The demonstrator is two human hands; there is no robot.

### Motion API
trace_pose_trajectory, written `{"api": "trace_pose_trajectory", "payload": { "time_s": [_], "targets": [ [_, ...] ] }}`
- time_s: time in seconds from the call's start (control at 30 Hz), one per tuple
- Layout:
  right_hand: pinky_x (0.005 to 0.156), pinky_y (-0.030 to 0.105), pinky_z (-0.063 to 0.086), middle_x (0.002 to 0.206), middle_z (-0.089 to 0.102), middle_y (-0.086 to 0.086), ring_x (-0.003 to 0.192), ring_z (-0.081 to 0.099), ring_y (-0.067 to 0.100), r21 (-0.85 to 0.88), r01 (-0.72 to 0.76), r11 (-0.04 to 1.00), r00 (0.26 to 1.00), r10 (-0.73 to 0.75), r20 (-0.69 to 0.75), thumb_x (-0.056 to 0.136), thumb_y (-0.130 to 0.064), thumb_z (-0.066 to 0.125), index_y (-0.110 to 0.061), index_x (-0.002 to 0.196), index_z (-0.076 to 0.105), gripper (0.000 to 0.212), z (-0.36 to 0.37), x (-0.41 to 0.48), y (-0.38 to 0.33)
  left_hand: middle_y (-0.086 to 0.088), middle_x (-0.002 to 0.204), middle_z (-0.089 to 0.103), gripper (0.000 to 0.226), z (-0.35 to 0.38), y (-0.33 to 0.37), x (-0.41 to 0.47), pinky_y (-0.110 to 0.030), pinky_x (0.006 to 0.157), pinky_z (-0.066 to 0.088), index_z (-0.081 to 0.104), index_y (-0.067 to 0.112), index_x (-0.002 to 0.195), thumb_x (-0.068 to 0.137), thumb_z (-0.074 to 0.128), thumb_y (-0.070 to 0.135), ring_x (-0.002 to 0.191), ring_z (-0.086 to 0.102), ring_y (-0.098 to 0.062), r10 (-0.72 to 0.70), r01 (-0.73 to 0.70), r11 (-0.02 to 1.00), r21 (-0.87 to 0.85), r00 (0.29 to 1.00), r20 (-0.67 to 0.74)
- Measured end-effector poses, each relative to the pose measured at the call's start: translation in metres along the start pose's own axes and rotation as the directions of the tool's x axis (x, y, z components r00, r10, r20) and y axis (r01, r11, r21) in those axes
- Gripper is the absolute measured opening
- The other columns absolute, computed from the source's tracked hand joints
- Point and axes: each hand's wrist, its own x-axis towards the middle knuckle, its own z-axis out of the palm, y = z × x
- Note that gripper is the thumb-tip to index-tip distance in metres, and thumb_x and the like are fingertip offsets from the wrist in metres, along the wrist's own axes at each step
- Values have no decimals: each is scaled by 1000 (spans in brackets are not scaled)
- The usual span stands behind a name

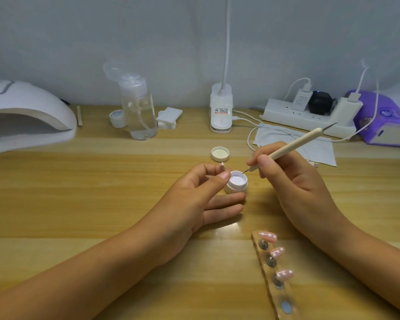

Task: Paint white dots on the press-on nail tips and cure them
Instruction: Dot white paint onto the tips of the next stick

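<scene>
A small nail tip (222,166) is pinched between thumb and forefinger of the left hand (201,192), just beside the open white gel pot (237,182) on the worktop (102,204); a dotting pen (293,147) is gripped by the right hand (293,181), its point at the pot's rim; three dotted pink tips (278,252) are seated on a clear strip (284,303) near the right forearm.
</scene>
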Motion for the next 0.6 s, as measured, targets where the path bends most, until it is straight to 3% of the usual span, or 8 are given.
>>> {"api": "trace_pose_trajectory", "payload": {
  "time_s": [0.13, 0.33, 0.53, 0.6],
  "targets": [
    [79, 24, 45, 89, 62, -7, 87, 55, 19, -28, 2, 1000, 999, -1, 34, 95, -31, 48, -24, 93, 62, 16, 1, 1, 1, -12, 123, 65, 12, -2, -1, 0, -36, 82, 59, 60, 13, 101, 90, 61, 19, 98, 70, -30, 11, -11, 1000, 16, 999, 34],
    [74, 13, 38, 85, 58, -18, 83, 51, 8, -108, 22, 994, 997, -14, 72, 95, -32, 48, -30, 88, 61, 14, 2, 1, 1, -12, 121, 66, 5, -3, -1, 0, -38, 83, 58, 62, 16, 94, 90, 62, 18, 99, 70, -32, 1, -2, 1000, 19, 999, 46],
    [92, 51, 40, 89, 60, -13, 93, 54, 19, -159, -27, 987, 995, 41, 89, 93, -41, 47, -34, 88, 62, 17, 1, 1, 2, -15, 124, 64, 6, -1, 0, 0, -38, 81, 59, 61, 15, 97, 92, 62, 18, 97, 71, -31, -12, 11, 999, 34, 999, 39],
    [95, 55, 37, 90, 61, -13, 94, 55, 20, -167, -31, 985, 995, 47, 91, 92, -43, 47, -35, 87, 62, 17, 2, 1, 0, -15, 125, 63, 3, -1, 0, 0, -38, 81, 59, 62, 16, 94, 92, 62, 17, 97, 71, -31, -18, 17, 999, 39, 999, 38]
  ]
}}
